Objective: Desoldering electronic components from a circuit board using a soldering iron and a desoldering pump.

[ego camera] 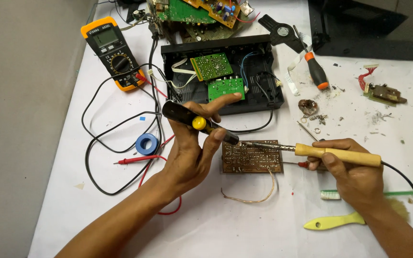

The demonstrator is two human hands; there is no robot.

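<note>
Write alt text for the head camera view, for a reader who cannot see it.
Over a brown circuit board on a white table, the left hand holds a black desoldering pump with a yellow button, and the right hand holds a wooden-handled soldering iron with its tip at the board's top edge. Behind lie an opened black device case, a yellow multimeter and a screwdriver.

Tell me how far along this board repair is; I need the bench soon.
Done: the black plastic case lies open and the brown copper-side circuit board lies out on the white table. In hand: the right hand holds the wooden-handled soldering iron tip-down on the board's edge, and the left hand holds the black desoldering pump with a yellow button at the same spot. Left: the board is unmounted, the case uncovered.
</note>
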